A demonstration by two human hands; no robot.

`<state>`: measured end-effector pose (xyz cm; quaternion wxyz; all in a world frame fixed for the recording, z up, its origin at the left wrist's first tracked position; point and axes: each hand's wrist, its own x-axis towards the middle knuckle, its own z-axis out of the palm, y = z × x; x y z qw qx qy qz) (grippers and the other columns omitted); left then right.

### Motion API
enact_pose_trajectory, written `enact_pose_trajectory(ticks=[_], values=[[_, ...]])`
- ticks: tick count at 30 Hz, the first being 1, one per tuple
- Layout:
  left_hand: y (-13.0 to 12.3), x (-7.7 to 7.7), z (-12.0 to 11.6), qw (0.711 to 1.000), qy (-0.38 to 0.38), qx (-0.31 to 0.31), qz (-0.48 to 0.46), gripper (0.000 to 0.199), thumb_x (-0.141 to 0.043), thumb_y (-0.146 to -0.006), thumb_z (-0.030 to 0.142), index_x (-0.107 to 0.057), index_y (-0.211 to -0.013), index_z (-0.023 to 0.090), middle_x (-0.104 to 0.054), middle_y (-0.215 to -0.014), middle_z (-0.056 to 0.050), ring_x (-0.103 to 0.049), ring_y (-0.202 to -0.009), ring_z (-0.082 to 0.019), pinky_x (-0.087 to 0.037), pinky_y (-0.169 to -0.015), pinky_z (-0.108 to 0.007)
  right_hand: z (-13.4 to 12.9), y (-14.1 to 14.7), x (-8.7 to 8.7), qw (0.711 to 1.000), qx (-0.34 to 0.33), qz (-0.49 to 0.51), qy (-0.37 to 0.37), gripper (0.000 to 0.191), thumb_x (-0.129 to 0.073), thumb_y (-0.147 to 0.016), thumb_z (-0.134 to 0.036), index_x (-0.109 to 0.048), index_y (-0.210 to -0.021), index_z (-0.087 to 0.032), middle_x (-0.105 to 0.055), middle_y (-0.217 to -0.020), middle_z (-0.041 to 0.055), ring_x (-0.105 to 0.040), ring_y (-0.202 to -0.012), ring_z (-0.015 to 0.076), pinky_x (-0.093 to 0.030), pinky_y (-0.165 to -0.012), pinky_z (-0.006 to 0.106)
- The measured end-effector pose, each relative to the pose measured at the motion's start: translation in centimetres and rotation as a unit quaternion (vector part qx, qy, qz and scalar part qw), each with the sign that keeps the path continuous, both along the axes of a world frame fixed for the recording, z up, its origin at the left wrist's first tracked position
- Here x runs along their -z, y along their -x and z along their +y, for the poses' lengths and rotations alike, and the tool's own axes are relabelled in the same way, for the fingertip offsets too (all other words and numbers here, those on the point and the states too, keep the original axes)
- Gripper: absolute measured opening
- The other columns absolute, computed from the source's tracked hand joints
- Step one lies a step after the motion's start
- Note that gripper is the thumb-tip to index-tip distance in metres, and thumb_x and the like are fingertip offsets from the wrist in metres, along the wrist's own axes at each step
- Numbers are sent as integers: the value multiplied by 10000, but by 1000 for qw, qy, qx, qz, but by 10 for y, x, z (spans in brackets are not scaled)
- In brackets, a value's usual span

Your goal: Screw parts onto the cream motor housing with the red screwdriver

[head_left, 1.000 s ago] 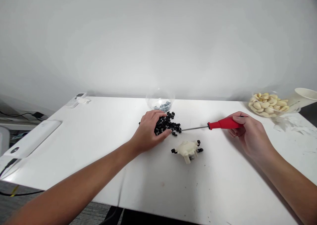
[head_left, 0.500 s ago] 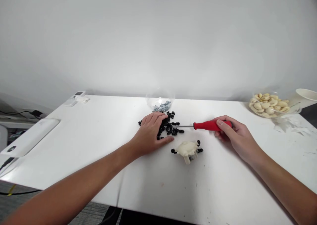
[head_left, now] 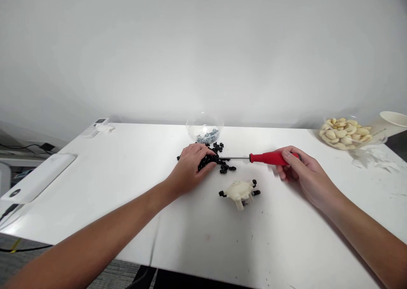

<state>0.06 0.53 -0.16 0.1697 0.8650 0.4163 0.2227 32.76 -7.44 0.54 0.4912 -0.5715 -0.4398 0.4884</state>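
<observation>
Small black plastic parts (head_left: 224, 169) lie in a loose pile near the middle of the table. My left hand (head_left: 190, 164) curls over the pile's left side, thumb and fingers closing round some of the parts; its palm hides others. My right hand (head_left: 300, 170) is closed on the red handle of a screwdriver (head_left: 267, 158). Its thin metal shaft points left, with the tip among the black parts near my left fingers. In front of the pile stands a cream-coloured plastic piece (head_left: 239, 191) with stubby legs and black parts fitted at its ends.
Behind the pile stands a clear bowl (head_left: 203, 130) with small metal screws. At the right are a clear bowl of cream-coloured pieces (head_left: 345, 134), a pale cup (head_left: 392, 123) and crumpled clear plastic (head_left: 375, 159). A white device (head_left: 44, 176) lies along the table's left edge.
My left thumb has drawn in towards the fingers, round the black parts. The screwdriver and my right hand have shifted very slightly. The cream-coloured piece stays in place.
</observation>
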Motion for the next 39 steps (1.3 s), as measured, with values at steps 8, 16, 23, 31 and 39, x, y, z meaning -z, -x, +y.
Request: enact_pose_trajectory(ticks=[8,16,23,31,39], values=[[0,-2,-2,1000,-15,-14,-23,199,-616,-1037,435,-677,-1132,272,-707,-1230,-65,-609,-1251,-302,-403,-1147,-511,1,-4,0,1000,-3,24,10,344,-677,-990,-600,-690,-964,-258,-609,-712,6,-515,-658,175,-416,-596,289],[-2,-3,-2,998,-18,-14,-51,181,-565,-1074,375,-688,-1061,242,-713,-1164,-57,-624,-1181,-265,-398,-1123,-475,2,-8,3,999,-10,40,14,348,-689,-983,-598,-701,-981,-250,-613,-700,12,-515,-648,173,-420,-577,281],[-2,-7,-3,997,15,-29,-75,229,-483,-1089,314,-681,-1018,225,-718,-1122,-48,-627,-1121,-242,-414,-1086,-447,0,-6,-5,998,-5,65,3,346,-650,-1017,-574,-731,-1033,-238,-623,-719,26,-510,-628,158,-444,-583,272],[-1,-6,-5,995,-14,-6,-101,140,-571,-1050,313,-685,-1057,233,-727,-1146,-57,-634,-1143,-246,-445,-1084,-420,-2,-7,-8,998,-13,60,1,336,-649,-1024,-569,-729,-1066,-246,-637,-733,25,-509,-614,152,-463,-585,269],[-1,-4,-4,993,0,22,-115,161,-547,-1082,317,-686,-1078,236,-730,-1122,-53,-644,-1110,-236,-458,-1066,-423,-1,-7,-7,998,-19,52,-2,347,-645,-1022,-573,-722,-1077,-239,-630,-719,25,-508,-615,168,-460,-573,289]])
